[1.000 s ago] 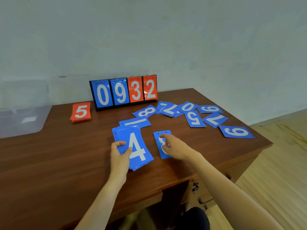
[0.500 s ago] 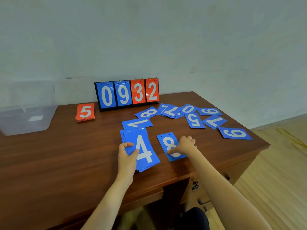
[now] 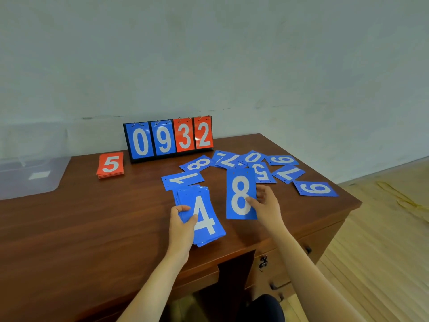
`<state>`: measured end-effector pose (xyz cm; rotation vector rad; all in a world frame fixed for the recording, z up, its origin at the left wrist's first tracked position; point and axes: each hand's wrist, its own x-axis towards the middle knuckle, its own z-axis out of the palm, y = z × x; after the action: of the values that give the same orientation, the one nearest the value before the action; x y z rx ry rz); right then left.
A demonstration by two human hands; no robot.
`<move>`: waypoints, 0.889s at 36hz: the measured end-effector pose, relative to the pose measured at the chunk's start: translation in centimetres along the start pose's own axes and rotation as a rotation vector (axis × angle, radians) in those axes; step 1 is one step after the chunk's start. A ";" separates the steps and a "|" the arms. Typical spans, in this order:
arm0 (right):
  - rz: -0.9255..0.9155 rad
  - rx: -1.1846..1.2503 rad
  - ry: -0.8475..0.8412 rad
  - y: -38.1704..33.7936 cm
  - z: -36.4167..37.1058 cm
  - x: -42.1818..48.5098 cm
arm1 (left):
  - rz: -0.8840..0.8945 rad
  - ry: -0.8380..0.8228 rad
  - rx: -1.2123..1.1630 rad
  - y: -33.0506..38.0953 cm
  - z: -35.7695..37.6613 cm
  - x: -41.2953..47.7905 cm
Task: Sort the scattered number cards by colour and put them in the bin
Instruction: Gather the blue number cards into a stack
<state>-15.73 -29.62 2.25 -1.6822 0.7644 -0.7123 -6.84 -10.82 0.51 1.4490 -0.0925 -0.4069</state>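
From the head camera, the only view, the red half of the sort looks finished: a neat stack of red plastic number cards with a white 5 on top sits on the brown wooden desk, just left of the black flip scoreboard that reads 0932.

The blue half is under way. The person's left hand rests on a thick pile of blue number cards lying near the front edge of the desk, its fingers curled over the left edge of the top card, a white 4, and gripping the pile. The right hand has its fingers pinched on a single blue card with a white 8, held up off the desk and upright, just right of the pile and not yet on it.

Plenty is left, I would say. About nine blue cards lie loose: a blue 1 card touching the far end of the pile, and a scattered fan of blue cards behind the right hand, out to a blue 9 card near the right corner.

The clear plastic bin stands at the far left, well apart from both stacks. Neither stack is in it; a pale patch shows through its wall, and I cannot tell what that is. So binning appears not to have begun.
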 end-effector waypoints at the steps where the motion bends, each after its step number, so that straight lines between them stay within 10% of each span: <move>1: 0.014 0.092 -0.015 -0.3 -0.2 -0.4 | -0.001 -0.008 0.002 0.0 0.4 0.0; 20: -0.172 -0.390 0.069 3.2 -6.6 4.7 | 0.036 -0.223 0.018 -1.0 13.4 0.9; 32: 0.094 -0.927 -0.036 9.0 -15.4 17.6 | -0.021 -0.236 0.089 -2.9 17.7 4.8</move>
<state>-18.16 -54.25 -1.83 -2.4430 1.2498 -0.2448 -8.44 -29.27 -0.89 1.4853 -0.2887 -0.5966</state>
